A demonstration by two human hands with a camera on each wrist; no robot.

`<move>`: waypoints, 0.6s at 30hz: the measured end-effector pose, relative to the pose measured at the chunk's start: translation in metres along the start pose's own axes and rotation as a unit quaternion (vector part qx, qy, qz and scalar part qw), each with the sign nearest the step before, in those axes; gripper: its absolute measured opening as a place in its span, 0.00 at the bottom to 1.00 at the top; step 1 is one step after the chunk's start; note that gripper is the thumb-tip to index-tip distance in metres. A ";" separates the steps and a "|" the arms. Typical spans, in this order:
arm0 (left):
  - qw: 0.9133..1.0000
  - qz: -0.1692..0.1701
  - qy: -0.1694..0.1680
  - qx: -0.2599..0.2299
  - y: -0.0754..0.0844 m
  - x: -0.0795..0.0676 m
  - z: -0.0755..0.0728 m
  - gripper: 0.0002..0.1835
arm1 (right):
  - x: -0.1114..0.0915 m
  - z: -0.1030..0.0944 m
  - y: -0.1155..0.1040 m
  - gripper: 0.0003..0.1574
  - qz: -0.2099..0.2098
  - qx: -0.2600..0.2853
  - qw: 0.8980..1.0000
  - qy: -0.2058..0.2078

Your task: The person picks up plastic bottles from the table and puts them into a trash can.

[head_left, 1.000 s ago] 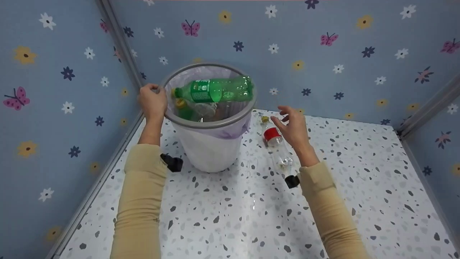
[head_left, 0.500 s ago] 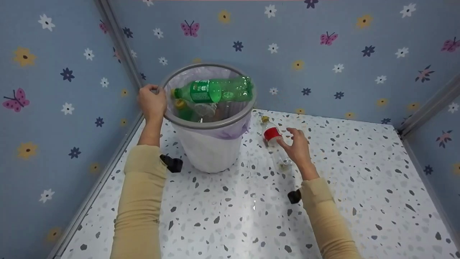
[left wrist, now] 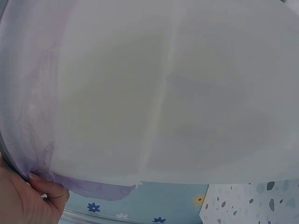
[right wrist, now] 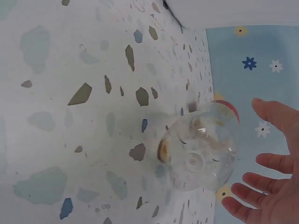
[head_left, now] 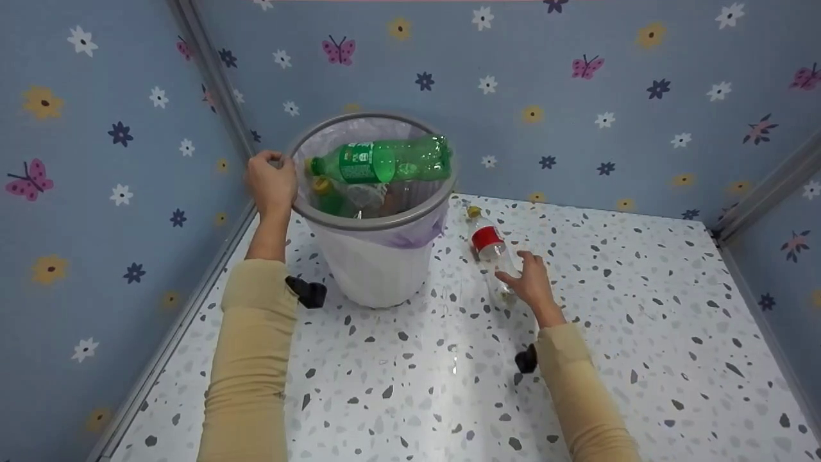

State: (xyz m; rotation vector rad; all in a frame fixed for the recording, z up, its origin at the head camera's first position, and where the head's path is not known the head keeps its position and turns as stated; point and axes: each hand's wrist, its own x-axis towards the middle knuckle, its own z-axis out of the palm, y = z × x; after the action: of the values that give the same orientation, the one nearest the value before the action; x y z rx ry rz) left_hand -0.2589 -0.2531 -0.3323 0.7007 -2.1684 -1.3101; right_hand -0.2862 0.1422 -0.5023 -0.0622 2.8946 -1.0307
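Note:
My left hand (head_left: pixel 272 183) grips the grey rim of a white waste bin (head_left: pixel 378 269) at its left side. The left wrist view shows that thumb and fingers pinching the rim over the purple bin liner (left wrist: pixel 39 116). Right of the bin, a clear plastic bottle (head_left: pixel 487 239) with a red label and yellow cap lies on the floor, cap toward the wall. My right hand (head_left: pixel 531 280) hovers over its lower half, thumb and fingers spread. In the right wrist view the bottle's round base (right wrist: pixel 198 151) faces the camera, apart from the fingertips.
A green bottle (head_left: pixel 359 162) lies across the top of the bin, above another green bottle (head_left: pixel 328 196) with a yellow cap and other clear plastic. Blue flowered walls (head_left: pixel 487 122) close in the speckled floor (head_left: pixel 410 385) behind and at both sides.
My right hand has come down and toward me, from near the bottle's cap to over its lower half. The left hand and the bin have stayed in place.

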 end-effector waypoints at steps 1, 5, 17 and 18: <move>1.000 -0.001 -0.001 -0.001 0.000 0.000 0.000 0.14 | 0.001 0.001 0.001 0.43 0.011 -0.003 1.000 -0.005; 1.000 -0.003 -0.001 0.001 0.000 0.000 0.000 0.14 | 0.004 0.006 0.005 0.46 0.052 -0.003 0.998 -0.024; 1.000 -0.003 -0.001 0.002 -0.001 0.000 0.000 0.14 | 0.007 0.018 0.014 0.53 0.136 0.011 0.988 -0.069; 1.000 -0.002 0.001 0.004 -0.001 0.000 0.000 0.14 | 0.006 0.018 0.015 0.53 0.137 0.016 0.988 -0.067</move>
State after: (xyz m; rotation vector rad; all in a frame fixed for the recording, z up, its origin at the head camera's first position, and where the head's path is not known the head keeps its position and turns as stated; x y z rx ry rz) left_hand -0.2592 -0.2537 -0.3329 0.7101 -2.1728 -1.3041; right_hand -0.2915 0.1416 -0.5262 0.2499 2.6690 -0.9807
